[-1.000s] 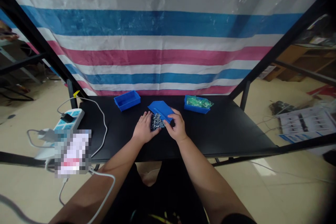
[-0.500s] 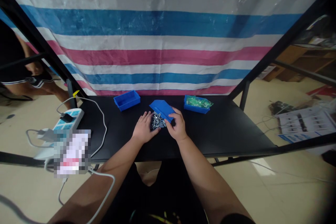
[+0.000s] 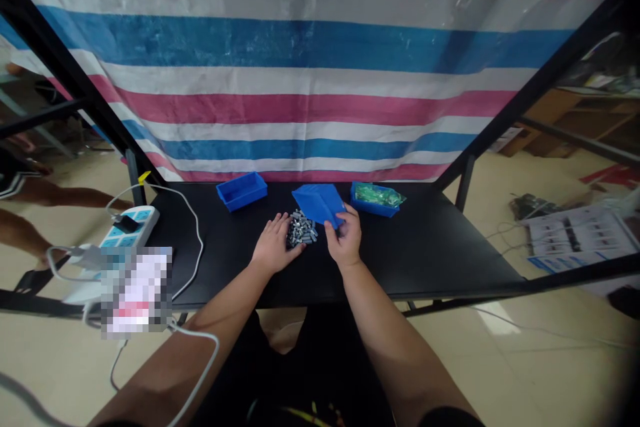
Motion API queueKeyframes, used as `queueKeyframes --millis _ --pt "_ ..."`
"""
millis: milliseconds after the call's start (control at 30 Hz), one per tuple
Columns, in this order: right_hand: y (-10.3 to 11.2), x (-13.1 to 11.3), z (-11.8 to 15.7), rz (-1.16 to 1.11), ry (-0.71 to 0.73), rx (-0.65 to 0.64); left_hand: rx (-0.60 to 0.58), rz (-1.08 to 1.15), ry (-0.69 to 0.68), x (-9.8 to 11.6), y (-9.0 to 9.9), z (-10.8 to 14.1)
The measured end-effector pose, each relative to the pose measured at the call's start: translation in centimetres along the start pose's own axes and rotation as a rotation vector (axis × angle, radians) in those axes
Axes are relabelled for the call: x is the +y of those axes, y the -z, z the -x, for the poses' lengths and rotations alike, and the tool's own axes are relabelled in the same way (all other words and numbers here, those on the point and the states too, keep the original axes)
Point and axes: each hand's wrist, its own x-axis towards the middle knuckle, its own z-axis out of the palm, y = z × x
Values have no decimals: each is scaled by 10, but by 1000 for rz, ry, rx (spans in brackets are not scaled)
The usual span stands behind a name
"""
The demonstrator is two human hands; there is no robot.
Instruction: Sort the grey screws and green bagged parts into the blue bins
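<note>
Metal pieces (image 3: 301, 230) too small to tell apart, perhaps screws or standoffs; pixelated item (image 3: 137, 293) unreadable; co-worker's legs (image 3: 65, 193) blurred, cut off by view's left edge.

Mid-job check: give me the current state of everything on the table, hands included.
Left hand: open, curved beside the metal parts
Right hand: gripping the middle bin
Middle bin: tipped
Metal parts: loosely heaped
Left bin: upright, open-topped
Right bin: upright, filled
Green contents: inside the right bin
</note>
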Motion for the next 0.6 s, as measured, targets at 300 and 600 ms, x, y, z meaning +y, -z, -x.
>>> queueKeyframes --millis 300,600 --pt "-13 28 2 -393 -600 213 28 35 -4 1 0 0" --pt "-56 67 -22 -285 -880 94 103 85 7 -4 -4 2"
